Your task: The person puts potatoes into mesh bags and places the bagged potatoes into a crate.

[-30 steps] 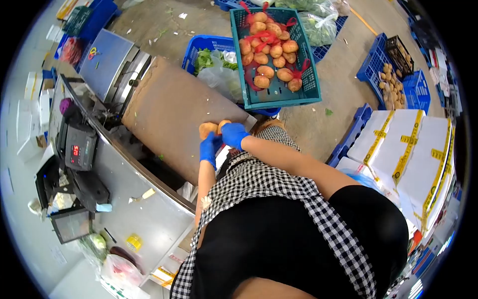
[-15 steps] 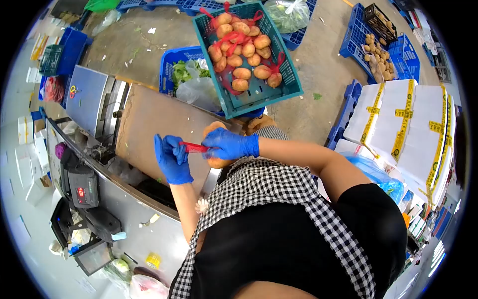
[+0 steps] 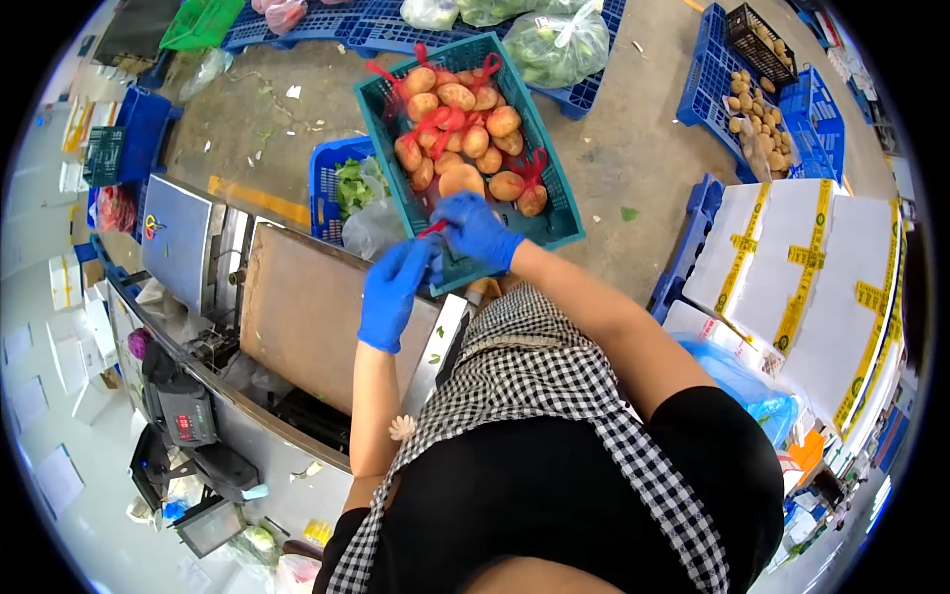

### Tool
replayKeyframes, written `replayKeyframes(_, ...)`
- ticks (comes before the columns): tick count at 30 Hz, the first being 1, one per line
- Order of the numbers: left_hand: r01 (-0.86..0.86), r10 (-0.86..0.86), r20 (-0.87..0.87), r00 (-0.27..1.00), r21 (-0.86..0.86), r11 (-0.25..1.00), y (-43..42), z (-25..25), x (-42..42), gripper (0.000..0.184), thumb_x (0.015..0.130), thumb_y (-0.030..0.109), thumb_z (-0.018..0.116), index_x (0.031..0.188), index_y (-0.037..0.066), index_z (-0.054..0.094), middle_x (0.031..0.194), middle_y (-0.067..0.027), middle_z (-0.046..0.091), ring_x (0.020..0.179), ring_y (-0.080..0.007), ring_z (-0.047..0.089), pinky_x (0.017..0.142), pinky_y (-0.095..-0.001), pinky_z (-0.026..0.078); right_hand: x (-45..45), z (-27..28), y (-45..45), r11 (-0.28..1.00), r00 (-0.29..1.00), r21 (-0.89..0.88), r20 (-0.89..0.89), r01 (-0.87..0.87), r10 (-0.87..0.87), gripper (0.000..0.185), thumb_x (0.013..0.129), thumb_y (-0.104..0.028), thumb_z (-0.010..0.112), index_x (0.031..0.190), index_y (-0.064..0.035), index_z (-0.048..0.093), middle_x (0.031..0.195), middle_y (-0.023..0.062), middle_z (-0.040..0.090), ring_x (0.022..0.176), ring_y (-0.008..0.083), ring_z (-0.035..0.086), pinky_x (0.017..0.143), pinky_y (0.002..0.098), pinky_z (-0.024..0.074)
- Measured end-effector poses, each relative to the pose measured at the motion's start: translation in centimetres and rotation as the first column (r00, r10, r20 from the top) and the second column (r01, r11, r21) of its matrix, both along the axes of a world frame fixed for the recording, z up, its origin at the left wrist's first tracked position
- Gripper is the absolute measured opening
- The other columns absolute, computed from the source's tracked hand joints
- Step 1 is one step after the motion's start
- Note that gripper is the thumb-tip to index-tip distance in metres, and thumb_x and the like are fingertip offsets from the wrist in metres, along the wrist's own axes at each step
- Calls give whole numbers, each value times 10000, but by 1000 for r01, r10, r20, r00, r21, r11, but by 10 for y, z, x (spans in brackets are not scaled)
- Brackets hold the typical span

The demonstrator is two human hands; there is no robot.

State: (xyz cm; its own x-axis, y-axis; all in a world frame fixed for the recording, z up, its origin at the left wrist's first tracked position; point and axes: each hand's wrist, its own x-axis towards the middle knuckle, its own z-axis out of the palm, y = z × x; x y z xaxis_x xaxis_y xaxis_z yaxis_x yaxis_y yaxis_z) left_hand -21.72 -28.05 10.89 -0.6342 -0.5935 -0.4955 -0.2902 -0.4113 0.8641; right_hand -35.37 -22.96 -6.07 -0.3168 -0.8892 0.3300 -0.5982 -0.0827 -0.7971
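My left hand (image 3: pixel 395 292), in a blue glove, has its fingertips closed at the end of a red mesh bag (image 3: pixel 432 229). My right hand (image 3: pixel 476 229), gloved the same way, pinches the bag's gathered neck, its knuckles hiding part of it. A large potato (image 3: pixel 461 180) shows just beyond my right hand; whether it sits inside the held mesh I cannot make out. Both hands are over the near end of a green crate (image 3: pixel 565 203). In the crate lie several potatoes (image 3: pixel 503 121) in red netting with knotted tops.
A blue basket (image 3: pixel 325 188) with leafy greens stands left of the crate. Close by are a brown board (image 3: pixel 307 307) and a scale display (image 3: pixel 185 426). White boxes (image 3: pixel 782 243) with yellow tape are stacked at right. Blue pallets (image 3: pixel 708 74) lie farther off.
Both hands have moved away from my body, carrying the red mesh bag from beside the apron to over the crate. My right hand has gone forward, and my left slightly right.
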Motion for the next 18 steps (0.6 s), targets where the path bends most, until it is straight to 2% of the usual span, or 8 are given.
replayKeyframes(2,98,-96,32,995,-54,994,-6,-24,-12,219,886,169,519,977,-18,590,811,-9,571,723,-76,510,689,-207,420,-39,-28,-9,993,993,95,-97,-64,74,134,684,-152,605,805,-96,621,783,112,602,792,315,567,707,414,439)
replayKeyframes(4,79,-77,25,997,-131,988,-5,-37,-26,244,892,165,508,1037,-14,587,830,-5,572,752,-71,507,721,-205,416,-69,-69,-20,963,987,263,-161,62,-20,168,702,-205,586,803,-77,626,773,149,609,739,345,581,658,422,464)
replayKeyframes(8,-106,105,-32,994,-24,994,-5,-34,-18,268,911,177,473,1060,-17,583,890,-13,577,812,-74,514,774,-205,404,-127,-110,-29,853,971,521,-222,39,91,217,699,-267,590,810,-88,637,790,169,616,712,346,591,635,411,475)
replayKeyframes(11,-102,127,241,962,-114,988,10,-53,20,266,910,167,460,1039,-25,592,871,-38,593,804,-93,527,765,-231,417,-139,-131,-30,728,835,685,-415,25,361,177,769,-229,527,815,-93,630,797,153,617,742,325,600,624,400,473)
replayKeyframes(14,-179,197,374,906,-82,980,37,-79,66,262,905,168,458,1005,-25,604,861,-58,608,798,-114,546,765,-253,432,-115,-134,-49,743,749,628,-603,232,276,186,768,-218,510,796,-76,628,765,163,607,724,305,598,600,388,472)
replayKeyframes(15,-275,266,371,890,-28,961,47,-90,78,264,905,177,459,994,-22,608,868,-56,611,798,-115,550,761,-251,433,-105,-120,-67,758,846,633,-484,161,224,145,736,-152,525,783,-55,622,752,163,602,710,293,592,597,392,471)
replayKeyframes(17,-393,344,428,836,28,919,67,-101,91,273,908,198,456,973,-15,613,888,-57,619,797,-114,556,743,-244,436,-76,-144,-78,862,873,478,-333,-168,356,113,714,-85,524,767,-39,613,756,152,611,707,285,607,589,401,477)
replayKeyframes(18,-399,343,439,830,39,916,74,-102,90,278,909,203,454,1000,-7,612,908,-57,618,800,-106,552,734,-239,432,-59,-166,-88,751,851,600,-210,-276,481,133,712,-86,531,798,-40,621,784,156,619,737,285,616,608,403,484)
